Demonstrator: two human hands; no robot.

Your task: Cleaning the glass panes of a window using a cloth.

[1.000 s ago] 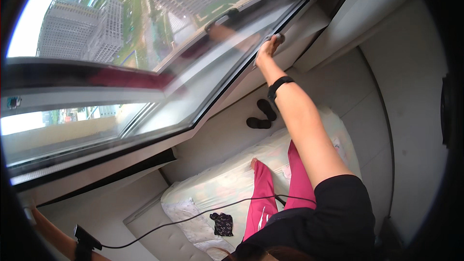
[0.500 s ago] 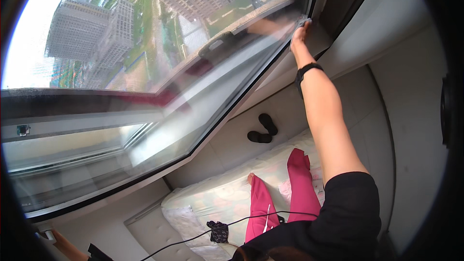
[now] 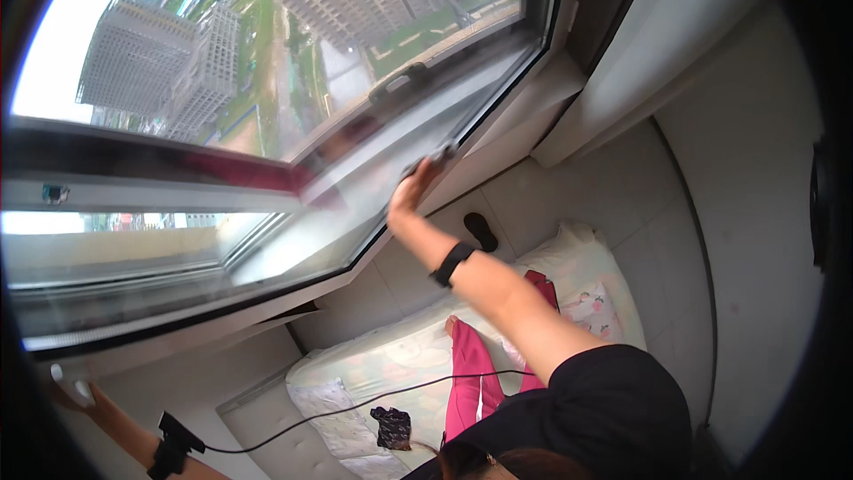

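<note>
tall buildings (image 3: 142, 67) and green ground fill the outdoors beyond a window (image 3: 275, 173), which stretches ahead of and between a person's two hands, seen from the head camera. the right hand (image 3: 416, 185), slightly blurred, reaches to the window's near edge, its fingers over what appears to be a grey cloth (image 3: 444, 153); whether they grip it or only press it, one cannot tell. well apart, the left hand (image 3: 89, 402) is closed around a white handle (image 3: 83, 391) near the window's lower edge, dim at the rim of the view. just behind that hand, a black device (image 3: 180, 434) is strapped to the forearm, and a black cable (image 3: 444, 380) runs from it toward the body. a black band (image 3: 453, 264) circles the right wrist. below the hands and between them lies a bed (image 3: 400, 356) with pale sheets, a dark patterned scrap of fabric (image 3: 391, 428) on it. pink trousers (image 3: 469, 373) cover the person's legs. on the floor below the right hand sits a black slipper (image 3: 481, 231).
</note>
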